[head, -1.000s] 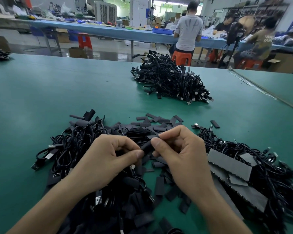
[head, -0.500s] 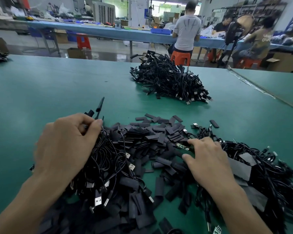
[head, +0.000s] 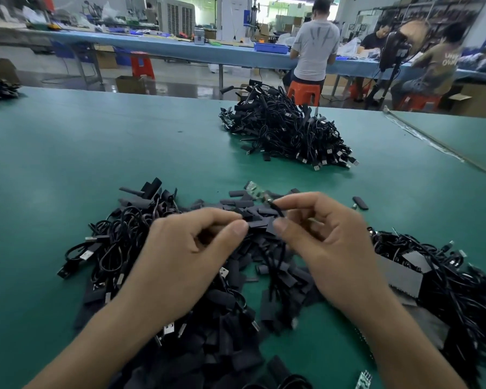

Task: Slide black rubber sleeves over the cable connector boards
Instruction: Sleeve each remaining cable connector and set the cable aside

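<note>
- Head view, left hand (head: 185, 256): half a second back spread over the tangle of cables (head: 115, 240) at the left. Now raised to the middle, fingers curled, thumb against forefinger. Seemingly pinching one rubber sleeve (head: 251, 220), though too blurred to be sure.
- Right hand (head: 331, 248): earlier flat over the right-hand heap, reaching for a board. Now lifted, thumb and forefinger gripping a cable (head: 277, 210) just behind its end.
- Connector board (head: 255, 191): green, bare, no sleeve on it. Pointing up and away from the right fingertips, just beside the left pinch and above the loose sleeves (head: 281, 273).
- Meaning of the change: piece worked a second ago gone from both hands, fresh cable and fresh sleeve brought together. Judged the opening of a new cycle, sleeve not yet over the board.
- Next move, by judgement: sleeve mouth lined up with the board tip, then pushed on toward the cable.
- Far heap (head: 286, 130): well apart on the green worktop (head: 68, 153), probably finished stock.
</note>
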Available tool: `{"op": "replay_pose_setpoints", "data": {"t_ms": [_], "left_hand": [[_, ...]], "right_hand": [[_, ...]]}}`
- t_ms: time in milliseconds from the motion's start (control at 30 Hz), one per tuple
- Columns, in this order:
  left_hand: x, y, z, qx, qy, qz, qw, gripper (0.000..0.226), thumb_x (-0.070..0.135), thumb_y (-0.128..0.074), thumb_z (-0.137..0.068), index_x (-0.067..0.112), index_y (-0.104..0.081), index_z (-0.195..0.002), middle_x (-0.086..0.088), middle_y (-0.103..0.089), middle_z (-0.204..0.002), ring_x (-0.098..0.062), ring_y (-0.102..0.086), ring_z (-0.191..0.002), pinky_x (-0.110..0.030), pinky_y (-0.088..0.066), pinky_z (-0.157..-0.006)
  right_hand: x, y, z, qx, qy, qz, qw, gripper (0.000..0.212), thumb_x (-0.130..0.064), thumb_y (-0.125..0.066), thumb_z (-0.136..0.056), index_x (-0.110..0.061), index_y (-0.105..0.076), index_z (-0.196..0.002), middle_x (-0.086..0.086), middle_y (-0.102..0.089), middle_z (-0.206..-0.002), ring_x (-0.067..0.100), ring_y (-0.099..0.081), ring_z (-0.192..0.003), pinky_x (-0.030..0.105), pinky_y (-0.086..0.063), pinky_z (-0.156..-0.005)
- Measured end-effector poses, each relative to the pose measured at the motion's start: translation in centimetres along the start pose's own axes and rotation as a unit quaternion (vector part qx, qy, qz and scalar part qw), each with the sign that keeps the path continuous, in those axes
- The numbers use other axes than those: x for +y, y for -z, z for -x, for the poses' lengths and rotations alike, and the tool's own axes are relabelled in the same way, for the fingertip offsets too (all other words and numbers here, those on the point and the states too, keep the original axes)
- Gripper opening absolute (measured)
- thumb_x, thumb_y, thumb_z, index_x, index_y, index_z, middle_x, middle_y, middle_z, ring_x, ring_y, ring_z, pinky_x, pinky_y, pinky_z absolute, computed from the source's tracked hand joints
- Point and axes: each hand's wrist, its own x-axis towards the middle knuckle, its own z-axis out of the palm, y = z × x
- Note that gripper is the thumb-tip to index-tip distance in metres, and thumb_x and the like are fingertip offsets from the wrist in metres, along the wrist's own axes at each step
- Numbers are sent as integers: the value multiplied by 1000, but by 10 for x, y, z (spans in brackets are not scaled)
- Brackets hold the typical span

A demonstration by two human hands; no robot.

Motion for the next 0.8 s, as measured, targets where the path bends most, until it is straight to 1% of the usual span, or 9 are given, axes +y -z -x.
{"op": "replay_pose_setpoints", "data": {"t_ms": [100, 167, 233, 367, 433, 500, 600, 733, 800], "left_hand": [[-2, -7, 2, -24, -4, 46, 999, 22, 61, -57, -87, 46, -73, -87, 18, -71, -70, -8, -64, -59, -19, -49, -53], [-4, -6, -1, -13, -25, 55, 998, 18, 49, -57, -91, 44, -73, -83, 21, -68, -67, 0, -60, -59, -12, -44, -54], [-9, -4, -4, 7, -29, 66, 997, 23, 46, -56, -92, 36, -75, -85, 14, -72, -73, -1, -65, -67, -17, -49, -61], [-14, -2, -8, 56, 18, 189, 980, 30, 31, -47, -98, 25, -70, -80, -4, -74, -79, -20, -72, -75, -31, -60, -74], [-12, 3, -12, 104, 27, 231, 967, 33, 32, -43, -98, 32, -68, -76, 2, -67, -68, -16, -66, -64, -28, -58, -69], [-11, 11, -14, 156, 16, 234, 959, 35, 33, -41, -99, 35, -67, -76, 9, -47, -56, -10, -46, -52, -21, -46, -54], [-13, 15, -14, 149, 18, 169, 974, 36, 39, -41, -101, 34, -71, -82, 11, -31, -52, -13, -24, -47, -29, -21, -44], [-12, 8, -7, 49, -36, -24, 998, 33, 36, -45, -102, 34, -72, -85, 18, -40, -38, -2, -30, -32, -19, -27, -34], [-12, 5, -4, -19, -23, -88, 996, 32, 46, -45, -96, 34, -74, -89, 18, -46, -41, -2, -36, -35, -16, -32, -39]], "right_hand": [[-1, -16, 5, -81, -7, -53, 995, 25, -2, -70, -88, -25, -71, -97, -12, -67, -75, 4, -60, -67, 22, -50, -60], [1, -20, 7, -130, -16, -63, 989, 29, -1, -65, -90, -25, -70, -106, -11, -73, -91, 5, -68, -83, 24, -53, -75], [4, -18, 5, -163, -7, -32, 986, 41, -1, -60, -92, -31, -67, -119, -11, -73, -106, 10, -69, -102, 31, -54, -90], [20, -6, 2, -122, -15, 168, 978, 39, -5, -64, -92, -35, -68, -116, -16, -71, -98, 0, -65, -95, 20, -52, -85], [29, 2, 1, -120, -39, 311, 942, 27, -16, -66, -92, -30, -69, -115, -15, -67, -104, 0, -61, -99, 22, -50, -90], [36, 5, 2, -159, -63, 390, 905, 26, -31, -64, -94, -30, -66, -120, -11, -61, -113, 9, -54, -112, 31, -46, -98], [42, -1, 6, -227, -77, 447, 862, 36, -45, -58, -95, -38, -57, -131, -11, -51, -120, 13, -44, -117, 30, -40, -100], [48, -8, 10, -223, -70, 458, 858, 34, -45, -53, -98, -44, -53, -131, -10, -46, -116, 14, -43, -113, 29, -40, -98], [49, -11, 10, -202, -61, 459, 863, 27, -44, -54, -98, -42, -60, -124, -10, -47, -112, 14, -45, -111, 28, -40, -95]]}}
